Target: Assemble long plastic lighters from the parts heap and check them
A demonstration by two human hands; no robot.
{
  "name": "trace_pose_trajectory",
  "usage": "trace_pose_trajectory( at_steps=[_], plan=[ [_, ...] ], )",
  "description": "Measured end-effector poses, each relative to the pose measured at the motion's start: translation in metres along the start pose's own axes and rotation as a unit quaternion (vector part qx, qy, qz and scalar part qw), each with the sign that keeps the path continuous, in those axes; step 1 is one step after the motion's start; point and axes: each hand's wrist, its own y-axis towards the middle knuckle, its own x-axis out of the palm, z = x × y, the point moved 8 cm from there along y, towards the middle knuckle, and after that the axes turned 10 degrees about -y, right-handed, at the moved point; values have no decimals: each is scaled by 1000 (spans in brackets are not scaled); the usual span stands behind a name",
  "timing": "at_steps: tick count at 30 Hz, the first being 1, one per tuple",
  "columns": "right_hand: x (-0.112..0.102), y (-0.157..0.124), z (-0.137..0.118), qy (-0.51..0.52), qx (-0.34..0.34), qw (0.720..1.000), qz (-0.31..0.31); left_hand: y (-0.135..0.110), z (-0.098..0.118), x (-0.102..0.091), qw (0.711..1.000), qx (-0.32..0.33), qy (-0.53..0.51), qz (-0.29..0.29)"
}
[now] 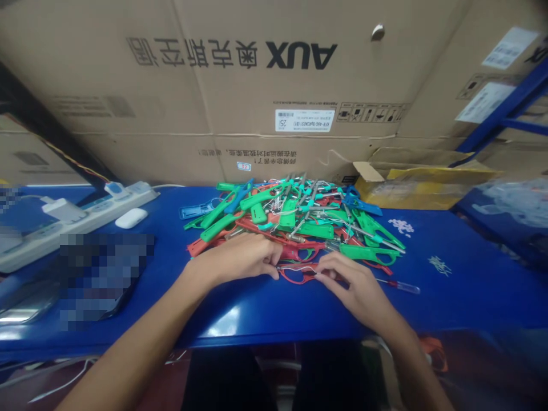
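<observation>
A red lighter casing (pixel 296 278) with a looped trigger guard lies on the blue table, directly in front of the pile. A thin white wire (pixel 299 268) runs along it between my hands. My left hand (pixel 252 257) is closed, thumb and fingers pinching the casing's left end. At the other end, the fingers of my right hand (pixel 349 282) pinch the casing near the wire's end; whether they grip the wire too, I cannot tell. Behind both hands is a heap of green lighter casings (pixel 257 200), red and blue ones, metal tubes and white wires.
A screwdriver (pixel 405 286) with a clear handle lies right of my right hand. Small white parts (pixel 439 265) and pink-white pieces (pixel 401 226) are farther right. An open carton (pixel 411 191) stands behind. At left are a power strip (pixel 94 220) and a white earphone case (pixel 131 218).
</observation>
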Motion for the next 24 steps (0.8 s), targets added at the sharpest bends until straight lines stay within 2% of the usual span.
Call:
trace_pose_trajectory(
  at_steps=[5,17,24],
  plan=[
    [0,-1,1,-4,10,1000,-3,2,-4,2,1000,4,-8,0],
    [5,-2,0,-50,-21,998,10,3,-8,3,1000,4,-19,5],
    [6,-15,-13,-162,-70,984,28,3,-10,3,1000,-4,-21,4]
  ],
)
